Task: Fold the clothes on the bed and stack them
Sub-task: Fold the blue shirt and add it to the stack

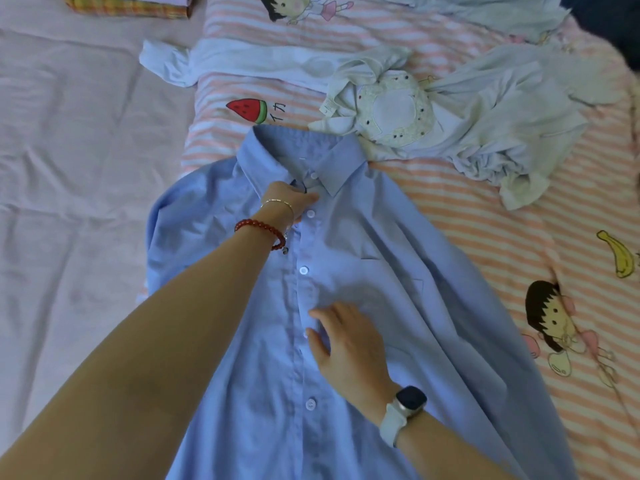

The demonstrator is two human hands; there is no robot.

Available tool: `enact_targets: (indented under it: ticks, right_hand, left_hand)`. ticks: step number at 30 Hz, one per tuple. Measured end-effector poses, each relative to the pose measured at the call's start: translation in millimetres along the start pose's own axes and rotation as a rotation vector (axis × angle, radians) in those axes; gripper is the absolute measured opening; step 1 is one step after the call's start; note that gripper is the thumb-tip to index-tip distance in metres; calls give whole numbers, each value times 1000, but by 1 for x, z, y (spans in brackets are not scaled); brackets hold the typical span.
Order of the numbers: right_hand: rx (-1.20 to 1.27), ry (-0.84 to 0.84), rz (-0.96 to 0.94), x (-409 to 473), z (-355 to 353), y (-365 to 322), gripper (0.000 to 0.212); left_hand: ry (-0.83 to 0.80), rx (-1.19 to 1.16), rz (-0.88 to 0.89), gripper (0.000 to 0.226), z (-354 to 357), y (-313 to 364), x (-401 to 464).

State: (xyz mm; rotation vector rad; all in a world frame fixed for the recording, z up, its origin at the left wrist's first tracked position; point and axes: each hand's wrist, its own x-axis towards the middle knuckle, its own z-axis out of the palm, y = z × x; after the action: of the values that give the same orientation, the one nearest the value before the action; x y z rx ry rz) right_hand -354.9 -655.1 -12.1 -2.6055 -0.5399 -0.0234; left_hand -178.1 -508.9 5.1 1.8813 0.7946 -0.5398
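- Left hand [289,195]: grip pinched on the placket of the blue shirt [363,271] just below the collar [304,157], fingertips tucked at the top button.
- Left wrist carries a red bead bracelet [261,227] and a thin gold chain.
- Right hand [346,341]: released, fingers spread, palm flat on the shirt front just beside the button line, mid-chest.
- Right wrist carries a smartwatch [408,401] on a pale strap.
- Shirt lies face up, buttoned, collar away from the person, hem running out of frame at the bottom edge. Chest pocket visible right of the placket.
- Shirt straddles two surfaces: left part on the plain pink sheet [76,150], right part on the pink-striped cartoon quilt [502,209].
- Crumpled pale garments [467,126] on the quilt just beyond the collar, touching it at the right tip.
- A long white garment [225,60] stretched across the quilt further up.
- Folded plaid item [131,5] at the far left top edge, well apart from the shirt.
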Motion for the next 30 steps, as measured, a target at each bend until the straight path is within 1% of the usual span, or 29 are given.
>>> enact_targets:
  ticks: [2, 4, 6, 8, 10, 12, 14, 17, 19, 21, 23, 25, 27, 30]
  right_hand:
    - [-32, -26, -28, -12, 3, -4, 13]
    - [-90, -77, -42, -21, 6, -6, 21]
    - [-99, -119, -21, -24, 6, -6, 30]
    - [-91, -155, -13, -26, 6, -6, 36]
    - [-54, -178, -21, -31, 3, -7, 37]
    - [31, -181, -13, -45, -3, -10, 34]
    - [107, -143, 9, -62, -11, -15, 29]
    - [183, -96, 79, -93, -18, -18, 26]
    - [188, -79, 130, -117, -23, -21, 23]
    - [186, -95, 174, -142, -27, -23, 24]
    - [195, -127, 203, -168, -32, -28, 25]
    - [200, -166, 217, -192, -36, -34, 26]
    - [168, -213, 216, -214, -38, -41, 27]
    - [59, -303, 186, -247, -42, -48, 34]
  left_hand:
    - [61, 31, 62, 35, 2, 2, 2]
    - [163, 92, 140, 35, 1, 3, 2]
    - [236, 156, 227, 27, -3, 2, -4]
    - [226, 135, 247, 14, -6, -3, -14]
    - [234, 73, 232, 25, -7, -15, -34]
    - [257, 47, 241, 22, -6, -37, -67]
    - [206, 15, 237, 16, 0, -73, -103]
    - [97, -18, 108, 5, 12, -138, -160]
    - [17, -43, -9, 11, 18, -177, -199]
    - [-65, -73, -78, 13, 24, -208, -233]
    - [-133, -112, -89, 12, 30, -229, -255]
    - [-188, -88, -58, 17, 37, -241, -270]
    - [-220, -10, -18, 24, 43, -254, -282]
    - [-277, 151, 0, 28, 50, -271, -300]
